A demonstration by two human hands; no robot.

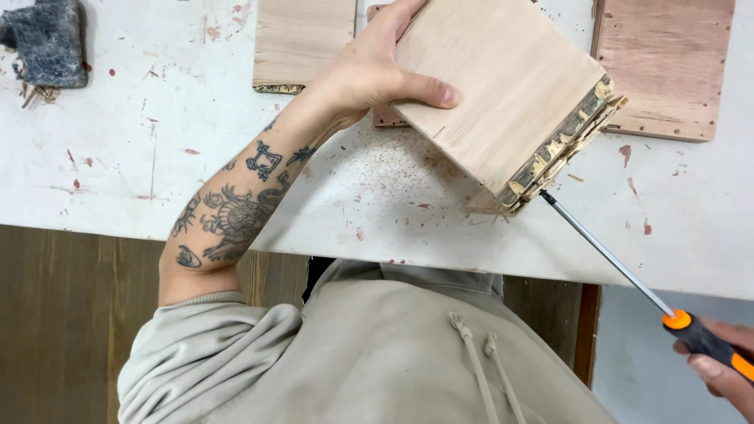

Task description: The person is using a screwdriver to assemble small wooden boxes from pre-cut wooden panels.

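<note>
Centrally, white paint-flecked workbench (pixel 118 157) strewn with sawdust. On it, tilted plywood block (pixel 503 86), ragged glued edge facing lower right, gripped from its left side by left hand (pixel 369 74), thumb flat across top face. Beyond: two flat boards (pixel 667 63), (pixel 302 39). Screwdriver (pixel 628 275), tip touching block's ragged edge, orange-black handle clasped in right hand (pixel 726 369) at frame's lower right corner.
</note>
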